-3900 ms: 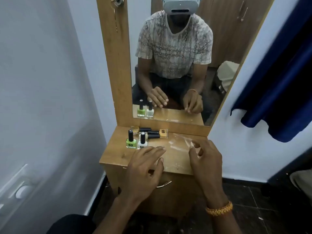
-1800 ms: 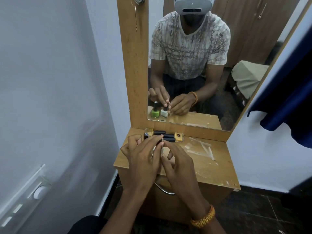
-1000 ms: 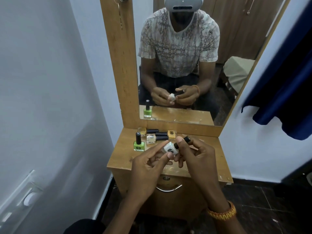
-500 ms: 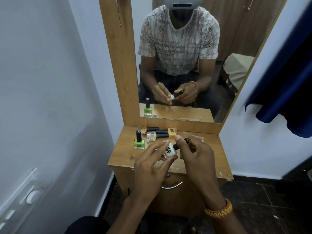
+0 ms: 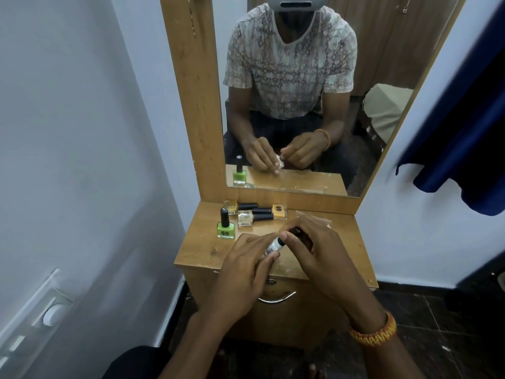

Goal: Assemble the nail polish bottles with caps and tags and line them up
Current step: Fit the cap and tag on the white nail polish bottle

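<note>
Both hands meet over the near middle of the wooden surface [image 5: 202,250], sharing one small white nail polish bottle [image 5: 274,245] held tipped on its side just above the wood. The left hand [image 5: 243,272] curls its fingers and thumb round the glass body, while the right hand [image 5: 314,247] pinches the black cap [image 5: 297,231] at the bottle's far end. To the far left a green bottle [image 5: 225,228] stands upright with its black cap on. Just behind it, close to the mirror [image 5: 300,105], three more capped bottles lie on their sides in a tight cluster: a yellow bottle [image 5: 231,206], a clear bottle [image 5: 245,218] and an orange bottle [image 5: 279,212]. A crumpled clear plastic wrapper [image 5: 322,220] lies beyond the right hand. An orange bracelet [image 5: 374,333] circles the right wrist.
</note>
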Tool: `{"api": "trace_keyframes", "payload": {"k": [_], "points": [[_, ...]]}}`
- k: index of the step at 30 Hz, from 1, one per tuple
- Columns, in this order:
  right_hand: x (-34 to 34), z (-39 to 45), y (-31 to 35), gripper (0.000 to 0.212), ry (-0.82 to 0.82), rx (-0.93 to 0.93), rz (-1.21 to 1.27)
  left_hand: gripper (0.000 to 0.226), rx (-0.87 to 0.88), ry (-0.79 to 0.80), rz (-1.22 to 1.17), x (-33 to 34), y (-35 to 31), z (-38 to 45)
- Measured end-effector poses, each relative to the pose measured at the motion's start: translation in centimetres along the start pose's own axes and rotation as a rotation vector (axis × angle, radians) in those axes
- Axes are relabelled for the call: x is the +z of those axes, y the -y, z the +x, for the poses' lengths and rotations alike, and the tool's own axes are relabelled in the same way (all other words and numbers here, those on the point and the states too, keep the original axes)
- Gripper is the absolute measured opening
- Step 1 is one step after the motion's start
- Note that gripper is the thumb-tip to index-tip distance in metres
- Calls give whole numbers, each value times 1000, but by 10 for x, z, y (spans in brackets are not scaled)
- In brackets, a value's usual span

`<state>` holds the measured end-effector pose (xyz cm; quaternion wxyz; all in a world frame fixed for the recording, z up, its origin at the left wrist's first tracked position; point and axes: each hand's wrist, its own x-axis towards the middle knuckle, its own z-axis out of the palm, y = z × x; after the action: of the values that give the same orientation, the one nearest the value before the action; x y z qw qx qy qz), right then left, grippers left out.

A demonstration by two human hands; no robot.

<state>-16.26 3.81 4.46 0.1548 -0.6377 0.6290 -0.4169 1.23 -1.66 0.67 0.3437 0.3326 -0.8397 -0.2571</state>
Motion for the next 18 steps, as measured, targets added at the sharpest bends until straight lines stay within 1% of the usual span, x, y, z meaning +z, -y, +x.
{"api": "trace_keyframes", "payload": {"k": [1, 3, 5, 6, 9, 14, 16, 17, 18], "points": [[-1, 0, 0, 17, -5, -4, -3, 40, 2, 4, 9, -1, 0, 0], [-2, -1, 3, 13, -99, 24, 23, 38, 2, 1, 28, -2, 1, 0], [1, -2, 5, 17, -216, 68, 37, 38, 3, 0, 46, -3, 2, 0], [3, -2, 7, 19, -237, 84, 43, 38, 7, 3, 51, -2, 3, 0], [4, -2, 9, 14, -183, 86, 23, 37, 11, 19, 22, -3, 4, 0], [-3, -2, 11, 3, -16, -59, -40, 31, 21, -27, 23, -7, 7, 1], [-1, -2, 10, 3, -22, -101, -57, 32, 22, -46, 31, -8, 6, 1], [2, -1, 9, 3, -52, -87, -49, 33, 25, -50, 36, -8, 5, 1], [5, -1, 10, 7, -94, -51, -30, 34, 30, -49, 40, -9, 4, 1]]}}
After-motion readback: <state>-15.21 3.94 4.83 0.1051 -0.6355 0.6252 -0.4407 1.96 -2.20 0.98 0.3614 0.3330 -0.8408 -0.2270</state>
